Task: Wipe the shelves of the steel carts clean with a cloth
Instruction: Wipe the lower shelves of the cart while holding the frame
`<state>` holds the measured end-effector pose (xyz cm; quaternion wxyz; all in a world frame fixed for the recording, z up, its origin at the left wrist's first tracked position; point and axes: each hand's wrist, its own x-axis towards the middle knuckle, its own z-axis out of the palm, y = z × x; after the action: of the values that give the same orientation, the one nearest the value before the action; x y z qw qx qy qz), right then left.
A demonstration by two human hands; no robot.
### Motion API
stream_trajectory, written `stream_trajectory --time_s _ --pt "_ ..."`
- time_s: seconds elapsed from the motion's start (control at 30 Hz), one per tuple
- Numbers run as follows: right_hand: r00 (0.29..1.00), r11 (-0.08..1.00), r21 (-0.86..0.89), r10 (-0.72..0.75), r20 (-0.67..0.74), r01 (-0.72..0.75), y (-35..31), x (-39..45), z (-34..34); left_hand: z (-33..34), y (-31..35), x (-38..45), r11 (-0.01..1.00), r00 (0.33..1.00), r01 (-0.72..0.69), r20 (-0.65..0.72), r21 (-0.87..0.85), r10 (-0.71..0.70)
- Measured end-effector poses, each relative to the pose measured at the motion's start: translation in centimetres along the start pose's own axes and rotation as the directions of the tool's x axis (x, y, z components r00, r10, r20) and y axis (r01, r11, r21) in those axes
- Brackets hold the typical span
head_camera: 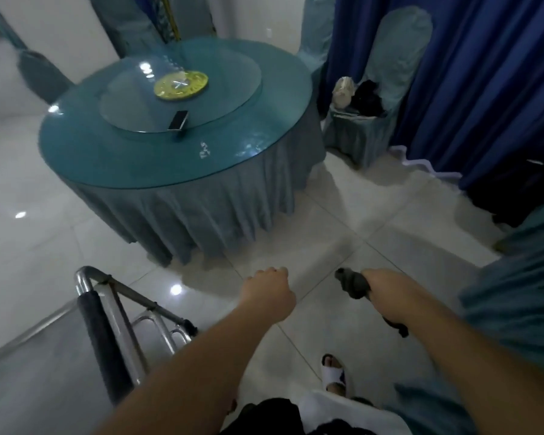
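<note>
A steel cart stands at the lower left, with a flat steel top shelf and a black-padded handle bar at its near end. My left hand hangs over the floor tiles to the right of the cart, fingers curled, with nothing in it and not touching the cart. My right hand grips a dark grey cloth; the cloth sticks out in front of the fist and a strip of it trails below the wrist. Both hands are in the air, apart from the cart.
A round table with a teal skirt and a glass turntable stands ahead, a small dark box on it. A covered chair with bags is at the back right before blue curtains. Another teal-covered piece is at the right. White tile floor lies between.
</note>
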<state>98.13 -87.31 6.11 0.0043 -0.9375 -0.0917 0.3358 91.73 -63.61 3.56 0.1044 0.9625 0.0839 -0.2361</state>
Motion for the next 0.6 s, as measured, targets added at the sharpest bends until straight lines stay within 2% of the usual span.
stream_trajectory --time_s 0.1,0.23,0.37,0.5,0.6 --pt "0.995 0.992 -0.083 -0.102 -0.022 0.1 -0.4 4.3 -4.4 -3.1 0.5 2.7 0.994 0.994 0.098 -0.048 -0.058 -0.1" --pt "0.973 0.96 -0.162 -0.226 0.035 0.229 -5.0 9.3 -8.3 -5.3 -0.8 4.4 0.947 0.962 0.24 -0.08 -0.213 -0.261" --pt "0.934 0.913 -0.204 -0.331 0.137 0.354 -12.3 12.3 -9.9 -5.5 -5.3 4.1 0.893 0.914 0.377 -0.054 -0.246 -0.401" --pt "0.874 0.821 -0.302 -0.434 0.217 0.484 -19.9 14.4 -11.1 -5.6 -10.8 4.5 0.821 0.853 0.495 -0.018 -0.285 -0.521" --pt "0.82 0.727 -0.382 -0.531 0.214 0.571 -25.1 16.3 -12.0 -5.7 -15.2 5.9 0.757 0.805 0.559 0.004 -0.338 -0.593"
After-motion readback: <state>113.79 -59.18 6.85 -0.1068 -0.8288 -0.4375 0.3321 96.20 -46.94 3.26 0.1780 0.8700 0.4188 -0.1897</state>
